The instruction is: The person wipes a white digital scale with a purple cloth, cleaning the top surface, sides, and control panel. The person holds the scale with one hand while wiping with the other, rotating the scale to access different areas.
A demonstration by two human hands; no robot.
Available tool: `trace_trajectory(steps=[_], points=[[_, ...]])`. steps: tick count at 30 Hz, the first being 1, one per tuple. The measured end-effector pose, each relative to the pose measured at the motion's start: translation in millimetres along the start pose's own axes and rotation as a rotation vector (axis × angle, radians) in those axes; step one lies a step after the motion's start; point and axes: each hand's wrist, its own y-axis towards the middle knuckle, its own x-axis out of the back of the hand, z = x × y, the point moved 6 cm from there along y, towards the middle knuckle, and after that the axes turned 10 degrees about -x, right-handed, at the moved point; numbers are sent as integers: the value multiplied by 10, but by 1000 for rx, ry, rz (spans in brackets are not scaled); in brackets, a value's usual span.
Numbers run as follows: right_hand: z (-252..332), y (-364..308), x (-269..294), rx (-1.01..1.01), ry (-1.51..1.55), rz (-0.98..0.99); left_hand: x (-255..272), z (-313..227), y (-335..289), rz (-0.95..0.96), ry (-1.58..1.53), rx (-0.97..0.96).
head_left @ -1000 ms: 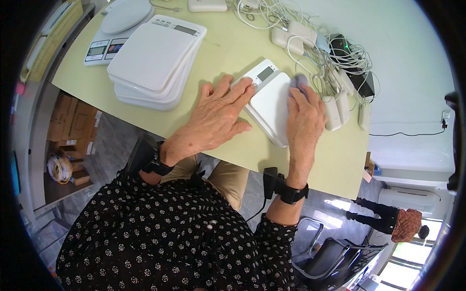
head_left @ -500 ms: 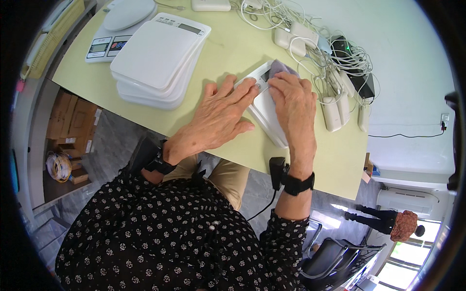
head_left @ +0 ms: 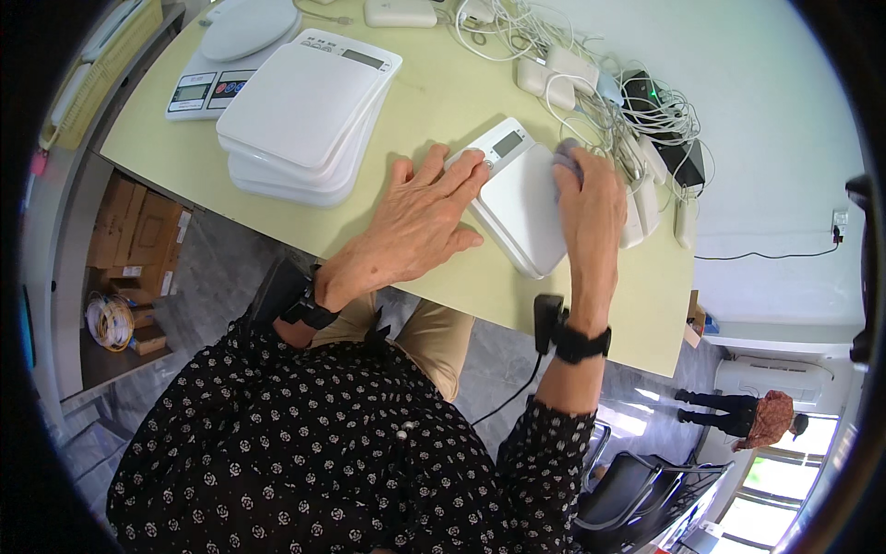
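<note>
A white digital kitchen scale (head_left: 528, 198) lies flat on the table, its small display at the far end. My left hand (head_left: 415, 212) has its fingers stretched out, with the fingertips resting on the scale's left edge near the buttons. At the scale's right edge, my right hand (head_left: 592, 208) grips a greyish-purple cloth (head_left: 569, 164), which is partly hidden under the fingers. To the left stands a stack of white kitchen scales (head_left: 300, 111), and behind it another scale with a round plate (head_left: 247, 32).
Tangled white cables (head_left: 581, 74) and white adapters (head_left: 558, 74) fill the table's far right. Black boxes (head_left: 681, 162) sit among them by the wall. Past the table, a person (head_left: 768, 418) stands near a window, with a black chair (head_left: 614, 499) closer by.
My right hand has moved right with the cloth, from the scale's display to its right edge, uncovering the display and platform. My left hand has stayed in place.
</note>
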Motion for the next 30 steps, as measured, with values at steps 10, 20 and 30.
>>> trace_trajectory(steps=[10,20,30], points=[[207,-167,-170,234,78,37,-10,-6,-9,7,40,-5],[-295,-564,213,48,-35,-56,8,-15,7,-10,72,-5],[601,-1179,71,117,-91,-150,-47,12,2,-32,81,-10]])
